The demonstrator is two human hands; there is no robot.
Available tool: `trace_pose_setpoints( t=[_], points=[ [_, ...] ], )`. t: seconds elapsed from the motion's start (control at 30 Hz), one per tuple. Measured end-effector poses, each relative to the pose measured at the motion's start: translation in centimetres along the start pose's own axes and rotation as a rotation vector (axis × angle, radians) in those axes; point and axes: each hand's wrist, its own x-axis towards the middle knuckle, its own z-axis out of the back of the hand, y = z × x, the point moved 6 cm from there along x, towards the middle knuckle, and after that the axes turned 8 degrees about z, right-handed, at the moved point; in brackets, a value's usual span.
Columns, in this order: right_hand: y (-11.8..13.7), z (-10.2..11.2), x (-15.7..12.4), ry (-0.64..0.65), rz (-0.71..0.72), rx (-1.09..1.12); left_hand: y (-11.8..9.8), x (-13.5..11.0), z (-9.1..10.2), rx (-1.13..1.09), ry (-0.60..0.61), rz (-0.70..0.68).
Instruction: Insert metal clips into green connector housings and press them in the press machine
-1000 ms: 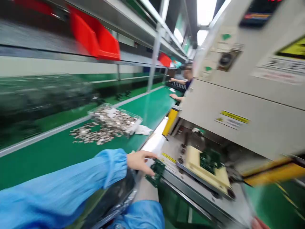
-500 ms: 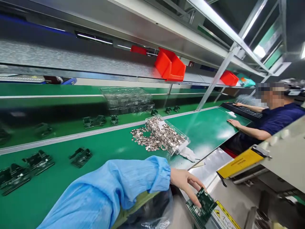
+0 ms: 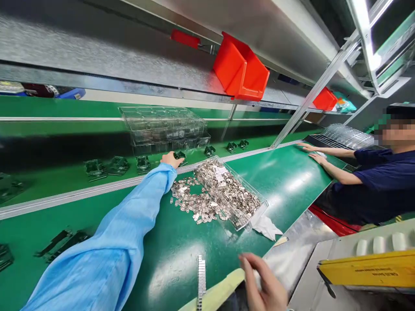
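Note:
My left arm in a blue sleeve reaches far out over the green bench to the moving belt behind it. My left hand is closed on a small dark green circuit board that rests on the belt, just in front of a stack of clear plastic trays. More such boards lie in a row along the belt. My right hand hovers low at the bench's near edge, fingers apart and holding nothing.
A tipped clear tray spills several small silver metal parts on the bench, with a white cloth beside it. Red bins hang on the shelf. A co-worker sits at the right. A yellow machine guard is lower right.
My left hand has carried the circuit board from the machine at the near right up and away to the belt. The view has swung left, and my right hand has come into view.

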Motion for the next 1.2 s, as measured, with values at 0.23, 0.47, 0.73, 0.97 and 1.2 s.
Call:
trace_pose_setpoints(
  t=[0.23,0.47,0.73,0.97,1.2],
  points=[
    [-0.6,-12.4,11.1,0.378,0.048,-0.243,3.5,0.1,3.6,0.161,-0.274,-0.067],
    [-1.1,-15.3,12.5,0.444,-0.027,-0.374,8.4,0.1,6.6,0.241,-0.3,0.084],
    [-0.8,-11.2,10.4,0.304,0.054,-0.184,4.0,-10.4,8.4,0.175,-0.256,-0.202],
    [1.7,-7.6,4.8,0.25,-0.094,0.425,8.7,-23.2,6.2,0.216,-0.037,-0.234],
    [3.9,-4.5,-0.1,0.201,-0.23,0.585,13.5,-25.7,8.9,0.158,0.185,-0.226]
  ],
)
